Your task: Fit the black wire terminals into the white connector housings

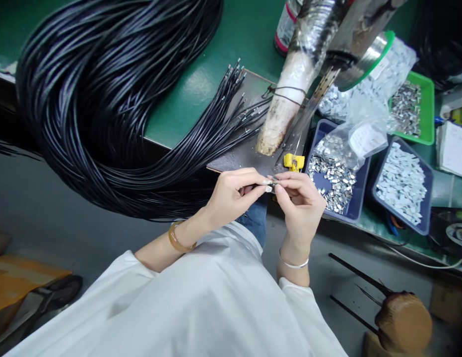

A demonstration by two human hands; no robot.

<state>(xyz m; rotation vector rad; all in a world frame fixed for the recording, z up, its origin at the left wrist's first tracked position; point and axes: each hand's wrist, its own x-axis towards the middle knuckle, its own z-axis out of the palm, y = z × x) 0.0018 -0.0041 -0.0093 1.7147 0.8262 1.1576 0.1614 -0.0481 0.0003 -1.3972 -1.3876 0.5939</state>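
Above my lap, at the bench's edge, my left hand [238, 191] and my right hand [301, 202] meet fingertip to fingertip. Both are closed in a pinch around a small dark piece [274, 184], mostly covered by the fingers and too small to name. Just behind the hands is a yellow part [294, 161] at the foot of a bench machine [277, 106] partly wrapped in plastic. A thick bundle of black cables [189, 144] curves in from the left, its stripped ends lying on a dark board [249, 156]. Close to my right hand stands a blue tray [359, 201] of small metal shells.
Another blue tray [426, 225] holds pale small parts, and a green tray [427, 106] holds metal pieces. Plastic bags [375, 74] of parts and a green-rimmed spool [387, 44] sit behind. Below right is a round-seated stool [404, 320]. The cable coil [59, 99] overhangs the bench edge.
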